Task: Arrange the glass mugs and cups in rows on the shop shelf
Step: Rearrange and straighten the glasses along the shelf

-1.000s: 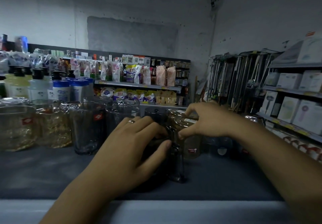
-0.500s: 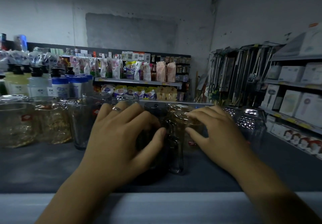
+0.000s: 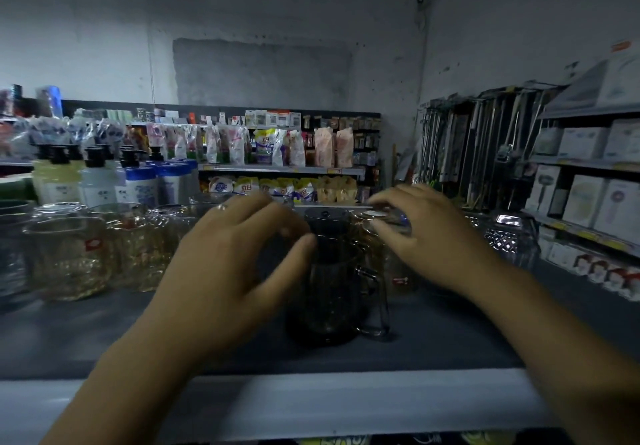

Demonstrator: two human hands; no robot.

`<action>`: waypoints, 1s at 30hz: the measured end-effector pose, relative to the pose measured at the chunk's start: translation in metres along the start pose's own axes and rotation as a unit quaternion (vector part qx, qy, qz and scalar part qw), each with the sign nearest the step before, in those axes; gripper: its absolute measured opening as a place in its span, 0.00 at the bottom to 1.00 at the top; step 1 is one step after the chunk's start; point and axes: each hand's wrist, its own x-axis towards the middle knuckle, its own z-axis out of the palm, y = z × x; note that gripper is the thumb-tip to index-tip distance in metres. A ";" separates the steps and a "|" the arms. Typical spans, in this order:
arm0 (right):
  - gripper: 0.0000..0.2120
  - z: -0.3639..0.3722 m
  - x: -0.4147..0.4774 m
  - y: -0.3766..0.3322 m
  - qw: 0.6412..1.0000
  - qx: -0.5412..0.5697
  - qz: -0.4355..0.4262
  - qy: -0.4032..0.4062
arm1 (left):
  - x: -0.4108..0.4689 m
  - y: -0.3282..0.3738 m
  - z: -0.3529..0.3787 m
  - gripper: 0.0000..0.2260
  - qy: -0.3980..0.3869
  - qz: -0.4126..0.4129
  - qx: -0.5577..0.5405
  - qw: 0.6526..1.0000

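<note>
A dark smoked-glass mug point(image 3: 332, 292) with a handle on its right stands mid-shelf on the grey shelf board point(image 3: 104, 333). My left hand point(image 3: 235, 264) hovers at the mug's left side with fingers spread, thumb tip beside its upper part, and looks blurred. Right behind the dark mug is a clear glass mug point(image 3: 400, 271) with a small red label. My right hand point(image 3: 433, 236) reaches over this mug, thumb and fingertips pinched on its top rim. A row of clear and amber glasses point(image 3: 65, 257) lines the shelf's left part.
A cut-glass piece point(image 3: 509, 240) stands to the right of my right hand. The shelf's white front edge point(image 3: 311, 403) runs below my wrists. Bottles point(image 3: 138, 185) stand behind the glasses. Boxed goods point(image 3: 585, 202) fill a rack at the right.
My left hand has loosened from around the dark mug and its fingers have spread. My right hand shifted from the mug's side to its top rim.
</note>
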 end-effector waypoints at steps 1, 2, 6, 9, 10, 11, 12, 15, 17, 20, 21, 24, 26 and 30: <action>0.12 -0.001 0.018 -0.005 0.998 0.039 0.015 -0.042 | 0.009 -0.001 -0.004 0.11 -0.006 0.009 -0.004 1.000; 0.13 0.001 0.038 -0.009 0.994 0.066 0.030 -0.088 | 0.021 -0.007 -0.006 0.12 -0.009 0.014 -0.002 1.000; 0.22 0.025 0.114 -0.016 0.964 0.021 0.049 -0.262 | 0.071 -0.031 -0.005 0.13 -0.069 -0.002 0.027 0.997; 0.22 0.048 0.145 -0.014 0.939 -0.044 0.062 -0.335 | 0.102 -0.049 0.005 0.13 -0.110 -0.006 0.034 0.993; 0.22 0.055 0.151 -0.014 0.933 -0.057 0.071 -0.349 | 0.112 -0.054 0.008 0.13 -0.116 -0.006 0.033 0.993; 0.23 0.059 0.156 -0.015 0.925 -0.071 0.078 -0.366 | 0.122 -0.060 0.010 0.13 -0.122 -0.007 0.035 0.992; 0.24 0.062 0.161 -0.016 0.916 -0.087 0.077 -0.384 | 0.132 -0.065 0.013 0.13 -0.130 -0.008 0.037 0.991; 0.24 0.063 0.171 -0.024 0.888 -0.133 0.070 -0.435 | 0.155 -0.078 0.022 0.12 -0.152 -0.022 0.030 0.988; 0.23 0.065 0.176 -0.025 0.875 -0.134 0.090 -0.457 | 0.159 -0.085 0.030 0.12 -0.152 -0.037 0.010 0.988; 0.24 0.068 0.179 -0.022 0.863 -0.116 0.109 -0.480 | 0.159 -0.092 0.039 0.11 -0.154 -0.052 -0.016 0.987; 0.25 0.069 0.179 -0.021 0.864 -0.105 0.115 -0.478 | 0.158 -0.093 0.041 0.11 -0.160 -0.054 -0.021 0.985; 0.26 0.068 0.180 -0.015 0.886 -0.051 0.116 -0.446 | 0.156 -0.097 0.041 0.10 -0.142 -0.066 -0.043 0.987; 0.25 0.062 0.179 -0.013 0.912 -0.032 0.094 -0.398 | 0.155 -0.097 0.039 0.08 -0.125 -0.067 -0.043 0.989; 0.26 0.038 0.174 -0.010 0.967 -0.014 0.058 -0.247 | 0.151 -0.098 0.035 0.10 -0.107 -0.069 -0.040 0.991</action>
